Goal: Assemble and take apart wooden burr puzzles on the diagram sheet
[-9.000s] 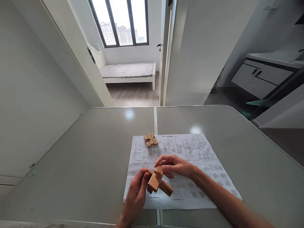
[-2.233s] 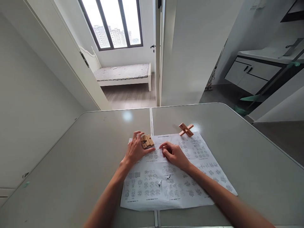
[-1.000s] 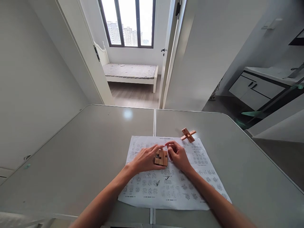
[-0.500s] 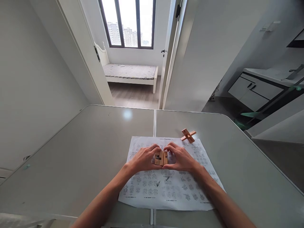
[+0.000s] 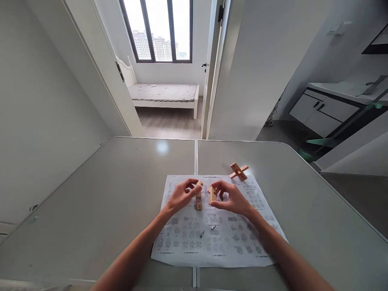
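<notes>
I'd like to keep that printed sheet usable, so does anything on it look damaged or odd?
Two small ragged dark marks break the printed sheet, nearer its near edge than the wooden piece in the right hand. They look like tears: the edges seem lifted, unlike the neat printed figures around them.

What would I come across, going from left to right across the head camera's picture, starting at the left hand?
Left hand → wooden piece held in the right hand → crossed wooden pieces → white cabinet with dark handles.
</notes>
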Tool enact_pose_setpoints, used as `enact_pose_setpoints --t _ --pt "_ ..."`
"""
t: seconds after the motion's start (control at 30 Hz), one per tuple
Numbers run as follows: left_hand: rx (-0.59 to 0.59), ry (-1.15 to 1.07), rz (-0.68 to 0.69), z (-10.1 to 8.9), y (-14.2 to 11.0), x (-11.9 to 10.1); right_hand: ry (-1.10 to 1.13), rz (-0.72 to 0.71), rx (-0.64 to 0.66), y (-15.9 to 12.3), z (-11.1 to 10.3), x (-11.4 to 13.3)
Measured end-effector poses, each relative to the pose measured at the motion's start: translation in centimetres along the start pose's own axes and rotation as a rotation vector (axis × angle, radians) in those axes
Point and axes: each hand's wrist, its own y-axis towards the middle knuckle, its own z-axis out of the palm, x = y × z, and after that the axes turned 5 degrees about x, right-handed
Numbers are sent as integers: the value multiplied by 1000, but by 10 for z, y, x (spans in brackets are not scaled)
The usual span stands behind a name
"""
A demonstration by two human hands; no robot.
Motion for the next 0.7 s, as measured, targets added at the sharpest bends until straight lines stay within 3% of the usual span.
enact_pose_setpoints --t 0.27,0.57,0.7 --pt "-10 -482 -98 -9 11 3 455 35 35 2 11 4" --pt "-39 -655 -134 -12 9 2 499 199 -5 6 15 1" --pt "-76 -659 -141 -12 10 6 547 203 14 9 17 2"
